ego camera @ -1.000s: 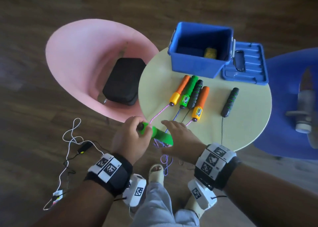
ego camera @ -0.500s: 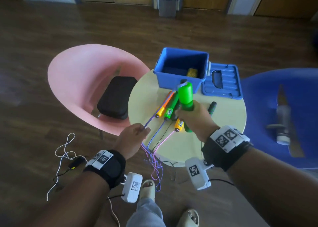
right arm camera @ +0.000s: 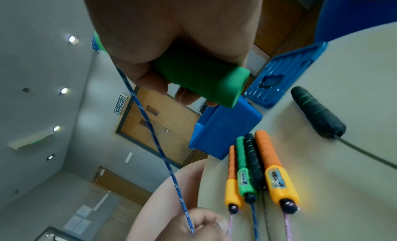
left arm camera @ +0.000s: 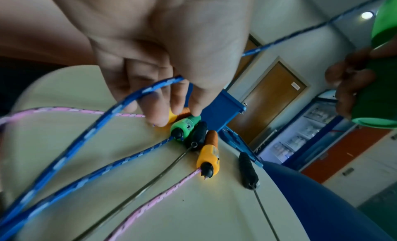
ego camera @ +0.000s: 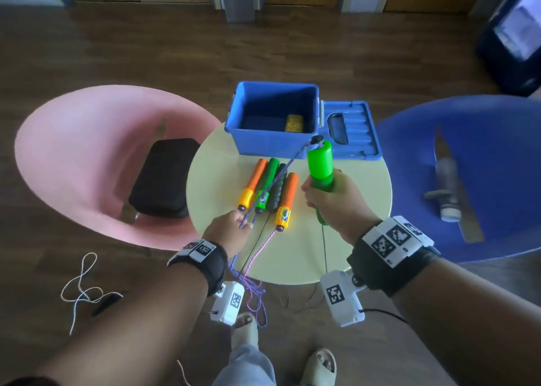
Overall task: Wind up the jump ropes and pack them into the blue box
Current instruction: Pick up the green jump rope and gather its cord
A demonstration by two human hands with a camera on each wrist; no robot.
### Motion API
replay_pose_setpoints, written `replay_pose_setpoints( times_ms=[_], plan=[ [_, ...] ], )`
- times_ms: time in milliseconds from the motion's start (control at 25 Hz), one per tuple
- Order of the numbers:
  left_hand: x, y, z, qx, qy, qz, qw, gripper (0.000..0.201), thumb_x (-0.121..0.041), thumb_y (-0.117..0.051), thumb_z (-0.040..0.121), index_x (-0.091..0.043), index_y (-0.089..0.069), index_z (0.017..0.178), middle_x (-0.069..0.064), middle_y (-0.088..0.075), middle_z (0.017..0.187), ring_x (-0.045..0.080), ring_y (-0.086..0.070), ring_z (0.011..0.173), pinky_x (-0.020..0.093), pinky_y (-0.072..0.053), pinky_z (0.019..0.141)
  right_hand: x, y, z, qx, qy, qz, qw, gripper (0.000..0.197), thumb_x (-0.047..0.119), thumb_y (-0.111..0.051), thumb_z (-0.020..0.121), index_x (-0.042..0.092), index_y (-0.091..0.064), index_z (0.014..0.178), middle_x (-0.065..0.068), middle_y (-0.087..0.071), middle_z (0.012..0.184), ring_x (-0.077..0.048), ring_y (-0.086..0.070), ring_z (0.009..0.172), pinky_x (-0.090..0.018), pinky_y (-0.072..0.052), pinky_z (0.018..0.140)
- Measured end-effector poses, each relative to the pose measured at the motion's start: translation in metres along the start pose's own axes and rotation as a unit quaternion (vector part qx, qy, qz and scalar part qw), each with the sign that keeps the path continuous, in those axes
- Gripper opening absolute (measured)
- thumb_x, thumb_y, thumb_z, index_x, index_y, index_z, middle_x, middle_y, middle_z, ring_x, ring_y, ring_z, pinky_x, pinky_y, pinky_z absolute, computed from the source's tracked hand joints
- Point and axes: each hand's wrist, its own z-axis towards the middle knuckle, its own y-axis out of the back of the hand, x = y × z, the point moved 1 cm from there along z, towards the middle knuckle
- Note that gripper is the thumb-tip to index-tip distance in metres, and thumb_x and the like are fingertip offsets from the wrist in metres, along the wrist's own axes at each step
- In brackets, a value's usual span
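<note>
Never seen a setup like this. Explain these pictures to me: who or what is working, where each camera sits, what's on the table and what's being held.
No machine here: a person works bare-handed, with a camera on the head and one strapped to each wrist. The wide picture is the head view; the two close ones look along each hand. The right hand grips a green handle upright; the left hand pinches its blue rope. On the round table lie four more handles side by side, a separate black handle, the open blue box and its lid.
</note>
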Motion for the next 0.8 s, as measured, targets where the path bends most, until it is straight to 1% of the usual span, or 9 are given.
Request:
replay_pose_setpoints(
  times_ms=[80,160,200,280,360,480,600,680,800],
  plan=[
    [-0.005,-0.007,0.019,0.025,-0.022,0.079,0.996,0.024,-0.039,-0.051,0.095,-0.017,-0.060,0.101,0.006,-0.067,0.101,0.030,-0.063,0.094,0.031,-0.048,0.077,-0.005,0.003,0.002,-0.006,0.002,-0.056,0.998,0.031,0.025,-0.056,0.073,0.000,-0.057,0.091,-0.009,-0.052,0.070,-0.019,-0.045,0.058,-0.030,-0.039,0.054],
    [-0.008,-0.017,0.035,0.050,-0.028,0.137,0.989,0.026,-0.038,-0.049,0.096,-0.015,-0.058,0.106,0.010,-0.066,0.109,0.031,-0.063,0.099,0.033,-0.050,0.082,-0.011,0.009,0.003,-0.011,-0.008,-0.097,0.995,0.017,0.019,-0.061,0.081,0.004,-0.056,0.088,-0.009,-0.053,0.070,-0.017,-0.044,0.056,-0.028,-0.039,0.053],
    [-0.009,-0.022,0.042,0.059,-0.025,0.157,0.986,0.027,-0.037,-0.049,0.096,-0.015,-0.058,0.107,0.011,-0.066,0.112,0.032,-0.064,0.101,0.034,-0.050,0.084,-0.014,0.012,0.003,-0.013,-0.010,-0.116,0.993,0.010,0.016,-0.062,0.085,0.009,-0.055,0.083,-0.005,-0.052,0.068,-0.015,-0.043,0.055,-0.026,-0.038,0.052],
    [-0.008,-0.029,0.050,0.066,-0.021,0.185,0.980,0.027,-0.035,-0.050,0.096,-0.013,-0.058,0.110,0.012,-0.065,0.115,0.032,-0.064,0.104,0.036,-0.051,0.086,-0.016,0.013,0.002,-0.009,-0.012,-0.139,0.990,0.018,0.013,-0.061,0.087,0.020,-0.050,0.075,0.004,-0.047,0.061,-0.011,-0.040,0.050,-0.022,-0.034,0.050],
    [-0.005,-0.034,0.056,0.066,-0.033,0.205,0.976,0.023,-0.029,-0.050,0.096,-0.012,-0.057,0.109,0.012,-0.065,0.114,0.032,-0.064,0.103,0.036,-0.051,0.085,-0.019,0.012,0.004,-0.001,-0.018,-0.148,0.989,0.024,0.013,-0.060,0.087,0.026,-0.047,0.072,0.009,-0.045,0.059,-0.009,-0.040,0.049,-0.021,-0.033,0.050],
    [0.001,-0.033,0.058,0.066,-0.040,0.223,0.972,0.020,-0.024,-0.049,0.096,-0.011,-0.058,0.108,0.011,-0.066,0.109,0.030,-0.063,0.093,0.033,-0.049,0.077,-0.021,0.011,0.005,0.009,-0.031,-0.149,0.988,0.024,0.013,-0.059,0.088,0.026,-0.047,0.072,0.009,-0.044,0.060,-0.009,-0.039,0.050,-0.022,-0.034,0.051],
    [0.005,-0.032,0.056,0.067,-0.018,0.207,0.976,0.023,-0.027,-0.051,0.094,-0.010,-0.060,0.105,0.010,-0.067,0.104,0.030,-0.062,0.088,0.031,-0.046,0.071,-0.021,0.010,0.007,0.014,-0.033,-0.148,0.988,0.024,0.012,-0.059,0.088,0.025,-0.046,0.072,0.007,-0.044,0.061,-0.009,-0.039,0.049,-0.021,-0.034,0.050],
    [0.008,-0.032,0.053,0.061,-0.014,0.198,0.978,0.024,-0.031,-0.052,0.093,-0.010,-0.059,0.103,0.009,-0.066,0.098,0.028,-0.058,0.080,0.030,-0.045,0.068,-0.020,0.009,0.007,0.025,-0.030,-0.156,0.987,0.025,0.012,-0.060,0.088,0.026,-0.047,0.071,0.008,-0.045,0.061,-0.005,-0.040,0.047,-0.016,-0.034,0.047],
    [0.007,-0.034,0.050,0.065,-0.018,0.208,0.976,0.021,-0.028,-0.049,0.094,-0.012,-0.058,0.104,0.010,-0.066,0.103,0.028,-0.055,0.081,0.030,-0.044,0.070,-0.021,0.008,0.006,0.041,-0.020,-0.172,0.984,0.025,0.012,-0.061,0.087,0.027,-0.047,0.071,0.009,-0.046,0.060,-0.002,-0.041,0.044,-0.012,-0.033,0.045]
  ],
)
